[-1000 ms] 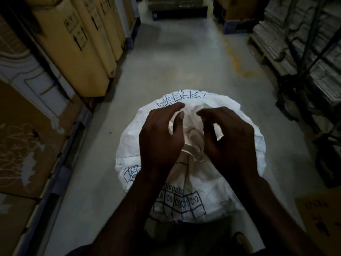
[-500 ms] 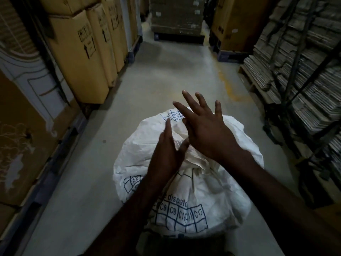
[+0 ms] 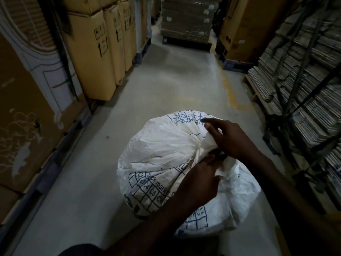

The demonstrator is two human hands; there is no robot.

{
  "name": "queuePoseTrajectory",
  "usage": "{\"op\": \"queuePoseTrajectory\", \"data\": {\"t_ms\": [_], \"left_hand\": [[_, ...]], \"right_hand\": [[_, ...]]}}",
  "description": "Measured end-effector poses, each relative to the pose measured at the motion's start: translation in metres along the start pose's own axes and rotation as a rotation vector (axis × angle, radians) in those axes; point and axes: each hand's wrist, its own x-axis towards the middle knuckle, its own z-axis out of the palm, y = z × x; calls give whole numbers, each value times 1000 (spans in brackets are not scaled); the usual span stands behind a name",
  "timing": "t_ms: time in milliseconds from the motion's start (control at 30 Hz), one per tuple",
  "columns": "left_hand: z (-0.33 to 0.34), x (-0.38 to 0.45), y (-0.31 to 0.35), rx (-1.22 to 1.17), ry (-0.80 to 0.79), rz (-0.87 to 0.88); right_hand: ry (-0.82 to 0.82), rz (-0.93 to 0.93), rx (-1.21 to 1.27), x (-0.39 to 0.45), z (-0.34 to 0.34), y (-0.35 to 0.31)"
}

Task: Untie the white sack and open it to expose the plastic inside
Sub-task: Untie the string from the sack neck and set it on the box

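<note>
Sack (image 3: 162, 150): white, blue grid print, standing on the floor (image 3: 166, 80) in the aisle, mouth gathered and tied at a knot (image 3: 199, 145) on top. Right hand (image 3: 233, 140): at the knot, fingers curled into the bunched neck, forefinger extended. Left hand (image 3: 200, 180): just below the knot, fingers pinching the tie. Cartons (image 3: 92, 52): stacked along the left. Shelves (image 3: 304, 85): bundled flat stock, right. Pallet (image 3: 187, 21): wrapped, at the aisle's far end.

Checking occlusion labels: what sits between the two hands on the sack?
In the head view, the sack's gathered, tied neck lies between them: right hand grips the bunched fabric above, left hand works just below it. No plastic shows.
</note>
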Motion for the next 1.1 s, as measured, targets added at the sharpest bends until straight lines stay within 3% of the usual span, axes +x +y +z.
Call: {"op": "queuePoseTrajectory", "data": {"t_ms": [133,267,367,500,567,667,767,833,967,1100], "left_hand": [[5,-3,-2,40,-50,84],[-9,3,-12,-13,0,186],[-15,2,-14,-182,182,28],[-17,7,-22,-158,383,-172],[-18,12,-25,-99,355,-214],[-13,18,-31,62,135,-238],[-6,21,-32,76,24,-310],[-4,20,-28,-29,26,-337],[-11,23,-26,-153,80,-331],[-21,32,-26,-225,170,-411]], "right_hand": [[-144,-100,-280,-14,-3,14],[-169,-40,-402,-30,-1,37],[-144,-61,-386,-40,7,48],[-140,-78,-428,-44,17,58],[-131,-73,-448,-48,22,63],[-98,-79,-453,-54,30,69],[-107,-61,-462,-58,32,71],[-83,-54,-422,-59,28,67],[132,-202,-211,-82,13,65],[61,-261,-222,-113,25,70]]}}
